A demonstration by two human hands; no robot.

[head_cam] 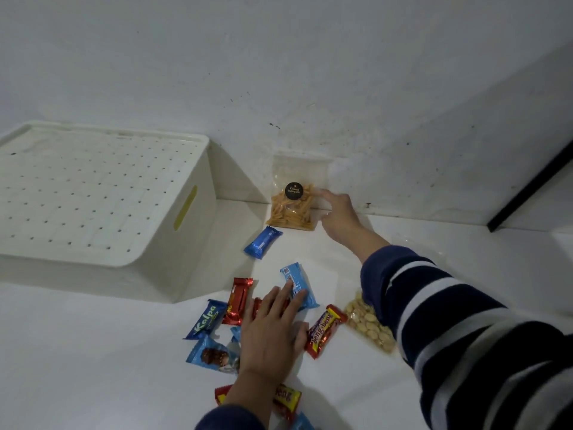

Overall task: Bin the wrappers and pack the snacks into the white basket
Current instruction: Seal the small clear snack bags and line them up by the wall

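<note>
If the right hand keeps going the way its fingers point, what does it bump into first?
Probably the clear bag of orange snack sticks with a round black label. The right hand points left at it, fingertips already at the bag's edge; actual contact is unclear.

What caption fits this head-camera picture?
Right hand touches a clear bag of snack sticks; left hand rests on wrapped snacks.

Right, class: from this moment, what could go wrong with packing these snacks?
1. The white perforated plastic basket appears to lie upside down, so nothing can go in until it is turned over.
2. The clear plastic bag of orange sticks leans against the wall; the right hand might tip it.
3. The left hand covers several small bars and could scatter them.
</note>
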